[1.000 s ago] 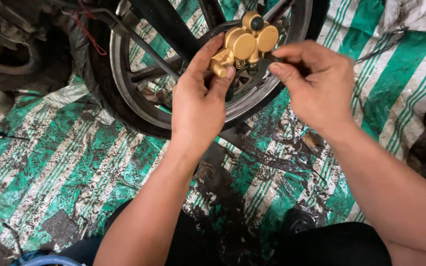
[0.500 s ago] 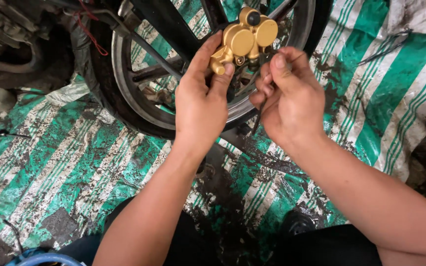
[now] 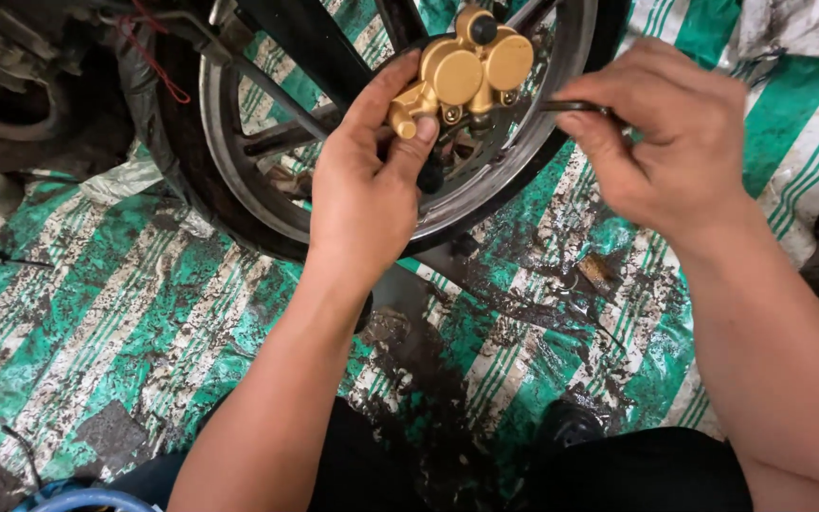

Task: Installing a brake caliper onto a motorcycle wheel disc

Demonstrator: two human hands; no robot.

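Half-hidden tool [image 3: 571, 106] behind caliper [image 3: 462, 76]

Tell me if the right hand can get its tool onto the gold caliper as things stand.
Probably yes: the right hand holds a dark tool pointing at the gold caliper, nothing between; the left hand steadies it.

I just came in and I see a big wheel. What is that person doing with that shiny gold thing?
A person sits on the ground beside a motorbike wheel. Their left hand grips a gold brake caliper and holds it up against the wheel's spokes. Their right hand holds a thin dark tool that points toward the caliper from the side. Under it all lies a green and white striped sheet, smeared with dark, oily dirt.
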